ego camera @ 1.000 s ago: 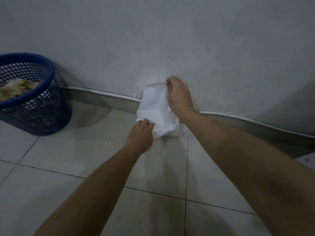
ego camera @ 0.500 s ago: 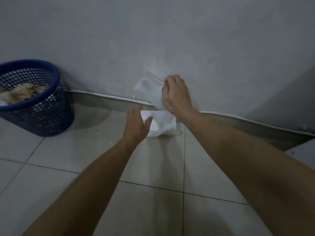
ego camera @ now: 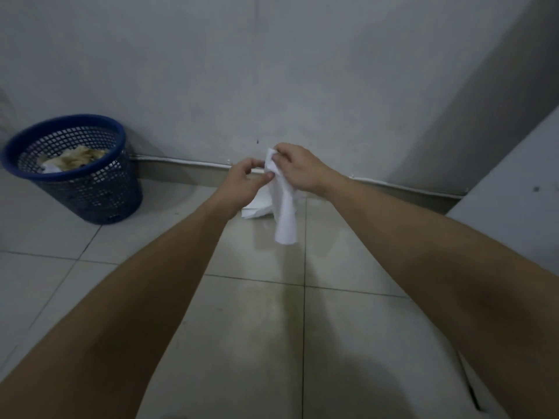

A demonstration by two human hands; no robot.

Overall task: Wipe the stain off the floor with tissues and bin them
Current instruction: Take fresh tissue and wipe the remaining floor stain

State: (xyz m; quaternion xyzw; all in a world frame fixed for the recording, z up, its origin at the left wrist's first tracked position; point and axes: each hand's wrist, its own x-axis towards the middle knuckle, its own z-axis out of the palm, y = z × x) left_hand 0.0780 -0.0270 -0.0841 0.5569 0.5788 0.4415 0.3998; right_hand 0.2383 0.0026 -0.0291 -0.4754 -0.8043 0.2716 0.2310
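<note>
Two hands are busy with one white tissue now. One second ago this tissue was stretched between them low at the wall; half a second ago the right hand pulled it up while the left hand was open beside the pack. Now the tissue is free and hangs down in the air, well above the floor. The right hand pinches its top end, and the left hand closes thumb and fingers on the same tissue just below. I think this means the person has taken a fresh tissue and is gathering it, so wiping is the coming step.

Counting: one tissue in the hands, one white pack or pile of tissues on the floor by the wall, one blue basket at the left, well apart, with brownish used tissues inside; how many I cannot tell. One faint greenish stain shows on the tiles, nearer than the hands.
</note>
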